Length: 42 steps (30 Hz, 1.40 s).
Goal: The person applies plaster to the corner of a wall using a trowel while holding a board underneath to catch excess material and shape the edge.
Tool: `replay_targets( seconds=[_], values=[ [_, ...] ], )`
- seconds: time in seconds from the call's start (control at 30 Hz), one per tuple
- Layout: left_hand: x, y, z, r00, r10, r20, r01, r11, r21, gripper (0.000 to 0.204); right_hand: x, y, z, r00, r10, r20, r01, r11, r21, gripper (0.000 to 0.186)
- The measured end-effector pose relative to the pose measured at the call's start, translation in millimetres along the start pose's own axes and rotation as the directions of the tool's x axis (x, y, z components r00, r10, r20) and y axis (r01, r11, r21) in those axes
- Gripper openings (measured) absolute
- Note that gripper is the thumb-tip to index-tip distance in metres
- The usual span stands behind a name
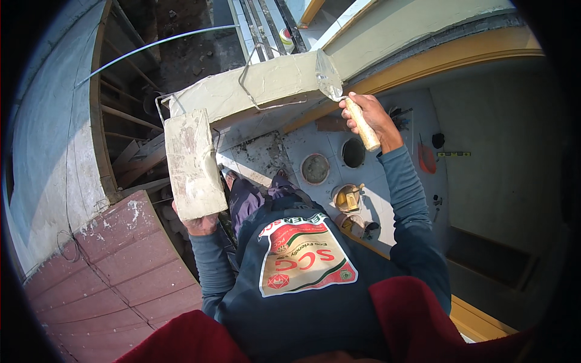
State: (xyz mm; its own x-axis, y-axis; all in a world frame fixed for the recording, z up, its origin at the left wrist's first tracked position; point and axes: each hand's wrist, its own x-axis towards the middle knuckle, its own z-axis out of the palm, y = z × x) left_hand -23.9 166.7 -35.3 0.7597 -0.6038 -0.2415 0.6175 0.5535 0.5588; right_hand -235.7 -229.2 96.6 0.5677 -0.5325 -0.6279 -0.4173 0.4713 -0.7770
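Cream block (192, 163), prob. hvy/brittle, is wanting support midway; L hand (203, 225) is clamping its near end, R hand (380, 120) gripping trowel handle (363, 127).

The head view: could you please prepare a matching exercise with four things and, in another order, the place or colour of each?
1. Pale block
2. Trowel
3. Spirit level
4. Shirt

A. Yellow-green, toward the right side
B. Dark blue, with a printed panel
C. In the left hand
D. In the right hand

Pairs: 1-C, 2-D, 3-A, 4-B
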Motion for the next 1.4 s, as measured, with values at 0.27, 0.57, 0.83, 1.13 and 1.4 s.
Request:
replay_targets(
  seconds=[0.27, 0.57, 0.83, 1.13, 1.4],
  values=[
    [0.4, 0.9, 20.3, 0.998, 0.055, 0.038, -0.066, 0.909, 0.411, 0.064, -9.4, -15.0, 36.2, 0.984, 0.071, 0.163, -0.045, 0.986, -0.158, 0.037],
    [-8.8, 2.9, 18.0, 0.997, -0.03, 0.074, 0.013, 0.976, 0.215, 0.064, -6.5, -9.3, 3.5, 0.995, -0.003, -0.101, -0.017, 0.98, -0.197, 0.037],
    [-8.6, 9.2, 39.3, 0.987, -0.017, 0.157, 0.082, 0.907, -0.413, 0.048, -19.4, 3.3, 13.5, 0.981, -0.018, -0.195, -0.012, 0.988, -0.154, 0.037],
    [-6.2, -6.3, -1.3, 0.995, 0.096, 0.036, -0.102, 0.891, 0.443, 0.058, -14.1, -2.5, 12.6, 0.992, 0.067, -0.106, -0.077, 0.993, -0.087, 0.036],
    [-4.3, -4.7, 10.7, 0.976, 0.135, 0.173, -0.218, 0.692, 0.688, 0.061, -15.5, -5.3, 78.2, 0.982, 0.118, 0.151, -0.09, 0.98, -0.18, 0.037]
  ],
)
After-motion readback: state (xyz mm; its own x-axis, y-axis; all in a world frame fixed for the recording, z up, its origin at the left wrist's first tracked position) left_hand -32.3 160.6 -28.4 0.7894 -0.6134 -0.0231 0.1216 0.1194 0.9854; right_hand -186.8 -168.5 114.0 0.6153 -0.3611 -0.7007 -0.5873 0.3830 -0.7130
